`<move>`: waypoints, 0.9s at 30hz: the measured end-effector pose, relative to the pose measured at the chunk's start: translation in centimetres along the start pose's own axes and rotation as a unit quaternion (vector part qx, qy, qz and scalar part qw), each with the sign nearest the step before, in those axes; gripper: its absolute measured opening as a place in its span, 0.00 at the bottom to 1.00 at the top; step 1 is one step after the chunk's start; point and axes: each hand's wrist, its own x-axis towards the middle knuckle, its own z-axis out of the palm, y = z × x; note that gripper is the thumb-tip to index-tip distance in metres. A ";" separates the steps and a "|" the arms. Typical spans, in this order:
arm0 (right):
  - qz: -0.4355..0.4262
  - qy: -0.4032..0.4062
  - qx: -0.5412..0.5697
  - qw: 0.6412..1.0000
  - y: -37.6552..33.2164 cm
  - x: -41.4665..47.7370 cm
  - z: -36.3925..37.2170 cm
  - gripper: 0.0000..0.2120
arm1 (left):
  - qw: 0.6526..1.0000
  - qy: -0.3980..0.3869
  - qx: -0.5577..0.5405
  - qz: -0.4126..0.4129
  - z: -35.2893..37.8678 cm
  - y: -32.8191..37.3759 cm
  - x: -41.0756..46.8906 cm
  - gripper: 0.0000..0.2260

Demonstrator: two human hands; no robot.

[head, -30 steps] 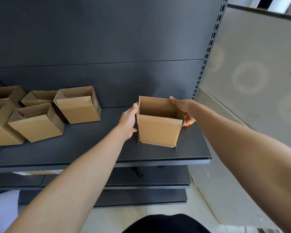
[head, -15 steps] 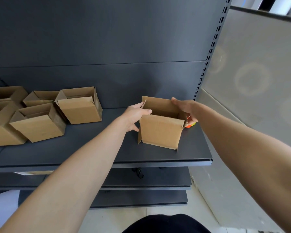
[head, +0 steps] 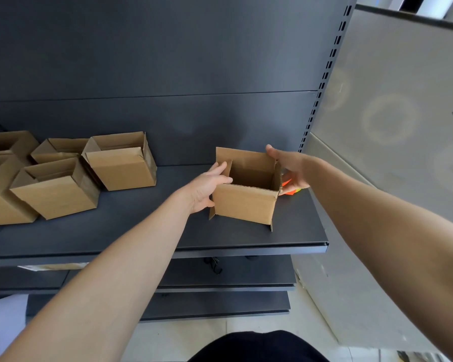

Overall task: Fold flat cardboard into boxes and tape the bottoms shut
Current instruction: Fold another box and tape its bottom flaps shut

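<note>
An open-topped cardboard box [head: 245, 203] stands upright on the dark shelf [head: 141, 231], right of centre, with its top flaps raised. My left hand [head: 207, 186] lies against the box's left side, fingers fairly straight along the left flap and thumb low on the outer wall. My right hand [head: 290, 168] holds the back right corner, with the thumb on the rear flap's top edge and the fingers behind the right flap. An orange object [head: 288, 188] shows partly behind the right hand.
Several finished open boxes [head: 120, 163] are clustered on the shelf's left end. The shelf's front edge [head: 246, 250] runs just below the box. A slotted upright [head: 324, 74] and a pale wall close the right side. Lower shelves sit beneath.
The left hand shifted from the box's outer side up onto the left flap. The box has turned slightly, and its left flap now stands upright. The right hand stayed at the back right corner.
</note>
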 end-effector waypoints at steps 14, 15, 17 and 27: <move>-0.071 -0.026 -0.089 0.993 2.2 1.2 -0.4 0.14 | 0.999 -0.034 0.014 -0.007 -0.9 -0.9 0.5 0.32; -0.074 -0.004 -0.097 0.992 2.2 1.4 0.0 0.14 | 0.999 -0.032 0.013 -0.005 -1.0 -1.0 0.4 0.31; -0.071 0.022 -0.111 0.991 2.3 2.0 0.7 0.13 | 1.000 -0.027 0.014 -0.005 -1.1 -1.3 0.4 0.30; -0.039 0.096 -0.107 0.989 4.0 5.0 2.3 0.15 | 0.998 -0.034 0.054 -0.013 -1.1 -3.0 0.6 0.31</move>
